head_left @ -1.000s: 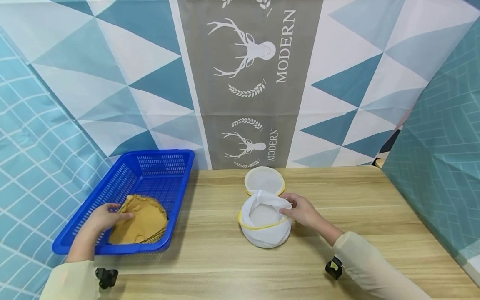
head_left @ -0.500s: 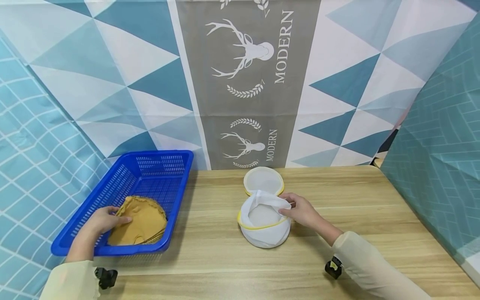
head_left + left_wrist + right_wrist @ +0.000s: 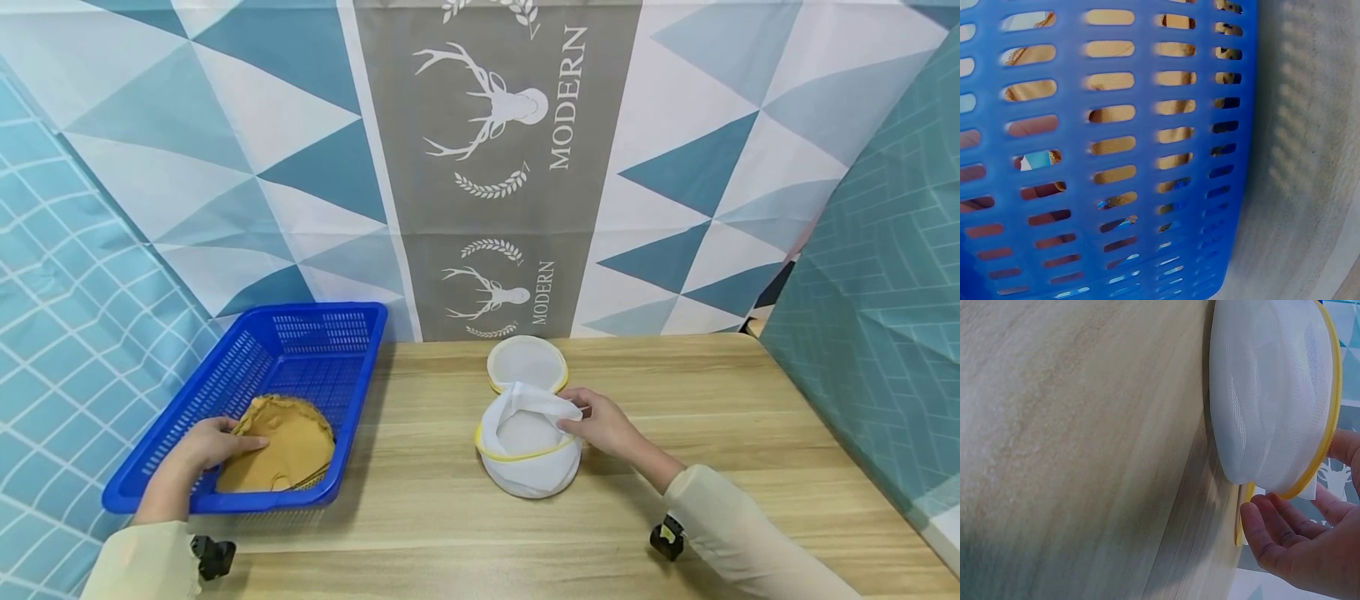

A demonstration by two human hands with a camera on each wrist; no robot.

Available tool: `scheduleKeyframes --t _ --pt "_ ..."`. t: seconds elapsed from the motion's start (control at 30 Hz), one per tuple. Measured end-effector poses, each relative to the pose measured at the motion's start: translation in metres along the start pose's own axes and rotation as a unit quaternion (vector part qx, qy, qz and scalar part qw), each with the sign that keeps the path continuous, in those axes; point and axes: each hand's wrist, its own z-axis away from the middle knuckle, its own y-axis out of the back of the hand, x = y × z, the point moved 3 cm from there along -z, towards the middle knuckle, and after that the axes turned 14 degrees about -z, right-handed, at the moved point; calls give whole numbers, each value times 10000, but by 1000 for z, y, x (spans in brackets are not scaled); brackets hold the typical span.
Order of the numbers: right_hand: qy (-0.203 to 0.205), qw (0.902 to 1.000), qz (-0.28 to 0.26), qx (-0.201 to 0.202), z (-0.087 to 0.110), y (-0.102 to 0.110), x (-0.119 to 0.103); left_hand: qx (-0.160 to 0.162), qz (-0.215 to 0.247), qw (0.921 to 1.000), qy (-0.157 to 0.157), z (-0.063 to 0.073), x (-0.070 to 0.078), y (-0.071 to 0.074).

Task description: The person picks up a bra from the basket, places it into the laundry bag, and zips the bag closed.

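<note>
In the head view, a mustard-yellow folded bra [image 3: 288, 450] with a scalloped edge lies in the near end of a blue basket [image 3: 367, 358]. My left hand [image 3: 210, 443] pinches its left edge, thumb on top; the other fingers are mostly hidden. Through the basket slots, the left wrist view shows tan fabric of the bra [image 3: 1113, 81]. A round white mesh laundry bag [image 3: 534, 477] with a yellow zip stands unzipped, its lid [image 3: 527, 362] folded back. My right hand [image 3: 609, 425] pinches the bag's right rim between thumb and fingers. The right wrist view shows the bag's side [image 3: 1266, 394].
Both things rest on a wooden table [image 3: 435, 533], the basket at the left and the bag near the middle. A patterned curtain [image 3: 502, 192] hangs behind the table, with blue tiled sheets at both sides. Each forearm carries a black wrist camera [image 3: 667, 537].
Almost nothing moves. The left thumb shifts slightly over the bra; the right hand and the bag stay in place.
</note>
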Motion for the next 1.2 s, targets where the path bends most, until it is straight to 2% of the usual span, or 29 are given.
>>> scheduleKeyframes --t 0.17,0.3,0.43,0.87,1.13,1.2 --pt "11 10000 -42 -4 1 -1 0 114 -11 9999 -93 -1 1 0" --pt "20 10000 -22 3 1 -1 0 72 -303 9990 -333 -2 4 -1" --pt "18 10000 -18 7 1 -1 0 41 -362 9980 -521 -3 8 -2" --pt "-64 10000 -53 6 2 -1 -1 158 -370 9959 -805 -5 12 -3" --pt "-74 9999 -88 -23 1 -3 0 364 -441 9945 -878 0 12 3" --pt "-44 9999 -92 -35 1 -3 -1 358 -318 9952 -848 0 10 4"
